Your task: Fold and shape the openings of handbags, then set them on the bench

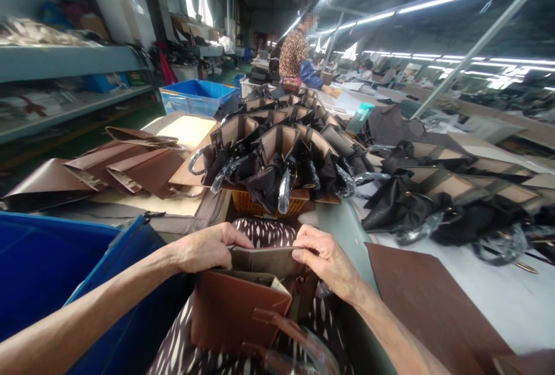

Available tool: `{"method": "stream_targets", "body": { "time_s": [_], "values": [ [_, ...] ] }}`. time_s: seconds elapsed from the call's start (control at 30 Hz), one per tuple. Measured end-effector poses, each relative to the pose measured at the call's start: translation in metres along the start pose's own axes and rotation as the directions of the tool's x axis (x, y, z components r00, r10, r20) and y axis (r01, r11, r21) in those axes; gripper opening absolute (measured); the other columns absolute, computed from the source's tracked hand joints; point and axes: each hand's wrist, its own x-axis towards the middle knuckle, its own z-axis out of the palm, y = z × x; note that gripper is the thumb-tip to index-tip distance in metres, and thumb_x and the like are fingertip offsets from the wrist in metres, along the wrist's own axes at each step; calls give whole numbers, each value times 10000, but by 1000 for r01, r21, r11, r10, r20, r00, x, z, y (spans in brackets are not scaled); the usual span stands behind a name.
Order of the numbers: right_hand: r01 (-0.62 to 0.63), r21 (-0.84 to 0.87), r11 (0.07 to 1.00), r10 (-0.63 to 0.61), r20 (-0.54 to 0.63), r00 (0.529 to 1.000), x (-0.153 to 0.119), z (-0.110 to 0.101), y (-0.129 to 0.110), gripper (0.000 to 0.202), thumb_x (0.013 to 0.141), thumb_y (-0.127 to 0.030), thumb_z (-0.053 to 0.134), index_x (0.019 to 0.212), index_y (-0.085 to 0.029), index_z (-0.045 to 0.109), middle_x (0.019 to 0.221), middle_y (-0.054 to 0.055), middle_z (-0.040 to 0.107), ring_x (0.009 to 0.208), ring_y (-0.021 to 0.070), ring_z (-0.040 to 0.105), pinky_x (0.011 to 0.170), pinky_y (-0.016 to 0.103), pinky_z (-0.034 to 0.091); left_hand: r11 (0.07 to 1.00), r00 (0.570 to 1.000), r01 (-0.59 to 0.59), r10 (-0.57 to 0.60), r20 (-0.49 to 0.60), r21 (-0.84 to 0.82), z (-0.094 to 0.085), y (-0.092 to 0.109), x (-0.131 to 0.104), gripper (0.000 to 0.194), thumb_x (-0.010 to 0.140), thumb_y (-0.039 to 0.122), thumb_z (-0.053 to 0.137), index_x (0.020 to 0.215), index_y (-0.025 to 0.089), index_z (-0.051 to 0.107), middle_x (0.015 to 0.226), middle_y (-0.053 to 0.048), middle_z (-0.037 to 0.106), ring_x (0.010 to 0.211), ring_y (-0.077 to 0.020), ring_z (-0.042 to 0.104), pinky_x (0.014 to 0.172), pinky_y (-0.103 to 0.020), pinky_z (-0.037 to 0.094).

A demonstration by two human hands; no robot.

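A brown handbag (pixel 240 308) rests on my lap over patterned black-and-white cloth, its mouth facing up and its olive-grey lining showing. My left hand (pixel 206 251) pinches the bag's top edge at the left, its fingers curled over the rim. At the right end of the same edge, my right hand (pixel 325 259) grips the rim between thumb and fingers. The bag's handles (pixel 299 337), wrapped in clear plastic, hang over its near side. The bag's inside bottom is hidden.
Black handbags (pixel 277 155) with plastic-wrapped handles are heaped ahead, and more black bags (pixel 442 201) lie right. Brown bag pieces (pixel 134 161) sit left. A blue bin (pixel 52 271) stands beside my left arm; a brown sheet (pixel 433 300) lies right. A person (pixel 295 54) stands beyond.
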Motion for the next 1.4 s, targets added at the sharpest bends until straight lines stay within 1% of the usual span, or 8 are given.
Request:
{"method": "stream_targets", "body": {
  "time_s": [0.13,0.3,0.57,0.8,0.9,1.0,1.1,1.4],
  "values": [
    [83,-255,963,-100,-54,994,-3,3,-5,157,849,-195,485,722,-185,577,779,8,523,760,139,497,696,270,386,1000,1000,19,-19,0,-10,1,1,1,444,508,89,431,870,143,682,609,13,596,496,-89,465,445,-165,338],
    [197,-511,837,-234,-9,972,-2,11,-11,117,851,-214,497,919,-187,588,807,38,576,791,174,500,708,308,388,1000,1000,27,-27,-10,-2,2,2,1,470,505,96,438,904,153,680,607,16,592,488,-89,458,444,-168,342],
    [280,-613,739,-332,31,943,2,24,-10,433,768,-455,568,1042,-121,544,880,89,591,827,238,499,746,385,405,992,997,28,-19,-69,125,1,-1,1,456,502,103,451,898,165,668,658,18,599,554,-118,500,448,-169,354],
    [252,-648,719,-340,-12,940,6,29,-10,135,809,-263,558,892,-157,557,763,57,563,746,213,492,671,348,398,958,992,14,22,-124,286,5,0,-1,431,537,90,419,900,160,642,729,28,613,658,-137,541,511,-181,367],
    [258,-630,733,-352,-26,935,9,30,-9,76,819,-214,541,859,-153,564,724,44,552,721,200,490,651,333,389,889,969,-40,146,-201,456,12,5,-5,428,559,66,401,914,185,607,807,26,616,767,-143,547,619,-192,389],
    [262,-616,743,-357,-34,933,11,31,-6,88,845,-188,494,864,-147,570,721,45,555,717,194,487,639,326,382,783,912,-64,298,-282,619,19,8,-8,450,584,65,429,1001,205,525,927,3,592,875,-167,533,724,-222,389],
    [256,-603,755,-357,-51,933,11,32,-5,127,867,-178,453,876,-139,573,722,51,561,706,189,484,625,320,374,667,871,-41,388,-300,744,22,7,-7,421,607,54,432,999,199,478,953,-17,555,858,-170,538,737,-245,390],
    [250,-606,756,-352,-54,934,10,32,-5,177,877,-142,417,860,-141,593,704,47,557,703,181,482,633,314,366,402,865,75,429,-260,913,24,2,-1,153,752,87,386,796,191,488,812,-6,536,696,-156,555,562,-247,369]
  ]
}}
